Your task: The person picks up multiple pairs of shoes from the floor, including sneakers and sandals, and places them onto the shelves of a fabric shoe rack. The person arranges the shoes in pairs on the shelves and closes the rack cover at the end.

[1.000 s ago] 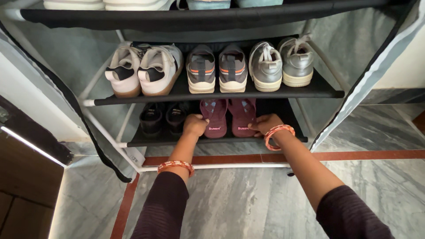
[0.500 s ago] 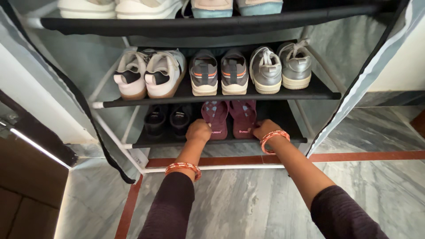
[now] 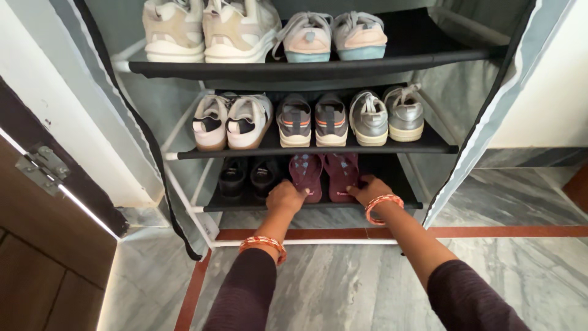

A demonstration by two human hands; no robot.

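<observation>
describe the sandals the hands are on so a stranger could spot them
On the fabric-covered shoe rack, look at the lowest black shelf. The pair of maroon flat sandals sits mid-shelf, right of black shoes, the only open, strappy footwear there.

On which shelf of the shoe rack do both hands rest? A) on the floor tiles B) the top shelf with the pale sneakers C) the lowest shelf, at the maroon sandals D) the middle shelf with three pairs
C: the left hand and right hand both touch the maroon sandals on the lowest shelf.

One head-worn camera looks forward and down from above at a shoe rack [image 3: 318, 147] close ahead, floor [image 3: 343, 288] below.
</observation>
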